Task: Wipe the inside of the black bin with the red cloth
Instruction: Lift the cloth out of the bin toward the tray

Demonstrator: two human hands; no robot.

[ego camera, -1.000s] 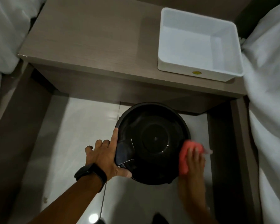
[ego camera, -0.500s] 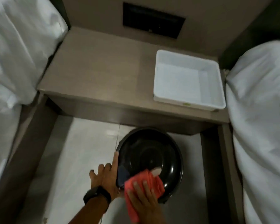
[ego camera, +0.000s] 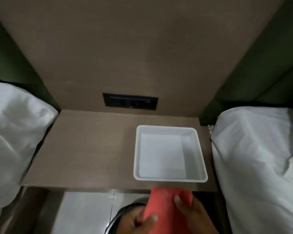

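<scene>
Head view looks up at the bedside shelf (ego camera: 85,149) and catches the work only along its lower edge. Both hands hold the red cloth (ego camera: 167,208) up in front of the camera, above the black bin (ego camera: 120,215), of which only a curved strip of rim shows at the bottom, standing on the pale floor (ego camera: 85,211) below the shelf. The right hand (ego camera: 198,217) grips the cloth's right side, thumb pressed on its face; the left hand (ego camera: 139,223) pinches its lower left edge, fingers curled closed on the fabric. The cloth hangs as a long panel, its long axis running roughly from the shelf edge down toward the person. The bin's opening lies below and slightly left of the fingers, mostly hidden by cloth and hands, so the wipe seems to call for lowering the cloth straight down. A white tray (ego camera: 169,179) sits on the shelf, apart from the cloth.
</scene>
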